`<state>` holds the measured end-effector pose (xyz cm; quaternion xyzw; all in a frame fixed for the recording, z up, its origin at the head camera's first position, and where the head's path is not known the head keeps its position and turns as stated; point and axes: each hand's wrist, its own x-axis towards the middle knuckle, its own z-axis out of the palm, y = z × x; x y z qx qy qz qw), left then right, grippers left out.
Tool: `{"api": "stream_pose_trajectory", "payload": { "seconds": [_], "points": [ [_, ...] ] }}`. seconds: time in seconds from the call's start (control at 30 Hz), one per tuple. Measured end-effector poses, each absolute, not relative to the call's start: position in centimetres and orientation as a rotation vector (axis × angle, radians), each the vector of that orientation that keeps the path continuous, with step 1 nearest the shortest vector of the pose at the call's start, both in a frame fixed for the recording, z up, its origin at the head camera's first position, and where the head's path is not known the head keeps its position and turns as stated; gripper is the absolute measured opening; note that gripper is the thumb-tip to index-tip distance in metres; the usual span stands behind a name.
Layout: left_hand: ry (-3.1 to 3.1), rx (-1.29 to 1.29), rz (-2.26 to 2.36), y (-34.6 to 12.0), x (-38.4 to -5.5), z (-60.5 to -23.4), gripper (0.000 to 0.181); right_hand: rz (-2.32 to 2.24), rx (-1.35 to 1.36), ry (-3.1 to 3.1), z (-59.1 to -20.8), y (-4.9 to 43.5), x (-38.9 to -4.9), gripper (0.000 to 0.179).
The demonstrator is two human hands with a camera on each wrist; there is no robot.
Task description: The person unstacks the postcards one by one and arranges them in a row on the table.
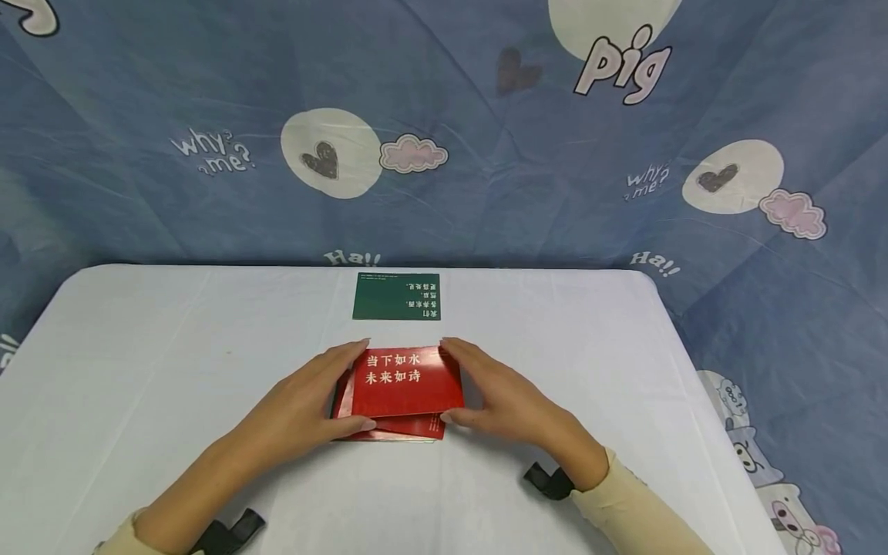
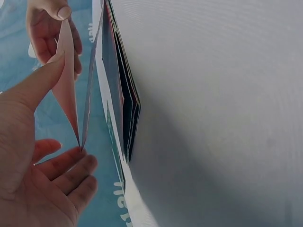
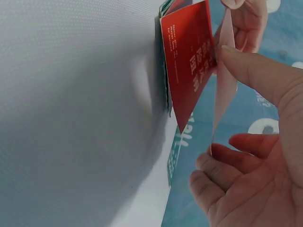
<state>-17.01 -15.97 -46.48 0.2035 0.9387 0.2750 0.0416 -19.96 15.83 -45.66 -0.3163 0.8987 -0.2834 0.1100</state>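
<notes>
Bearings are taken from the top red card (image 1: 408, 399), as seen from the head. This card bears two lines of white characters and is raised off the pile of cards (image 1: 344, 405), which lies under it on the white desk (image 1: 173, 347) and shows out toward 7 o'clock. The left hand (image 1: 305, 405), at 9 o'clock, pinches the card's edge between thumb and fingers. The right hand (image 1: 509, 397), at 3 o'clock, pinches the opposite edge likewise. A second red card (image 3: 189, 61) stands tilted between the pile and the raised card, its printed face visible to the right wrist; whether the left fingertips also grip it cannot be told.

A green card (image 1: 388, 297) with white characters lies flat at 12 o'clock, well apart from both hands. Beyond it hangs a blue printed cloth (image 1: 444, 216). Beige sleeves (image 1: 634, 505) enter at 5 and 7 o'clock; a black strap (image 1: 549, 482) shows by each wrist.
</notes>
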Motion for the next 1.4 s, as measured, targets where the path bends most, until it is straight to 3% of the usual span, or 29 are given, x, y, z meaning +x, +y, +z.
{"api": "stream_pose_trajectory", "payload": {
  "seconds": [1.4],
  "points": [
    [2.879, 0.656, 0.863, -13.8, -18.2, -45.7, 0.108, -0.869, -0.911, 2.715, -44.4, 17.8, -20.2, 0.100]
  ]
}}
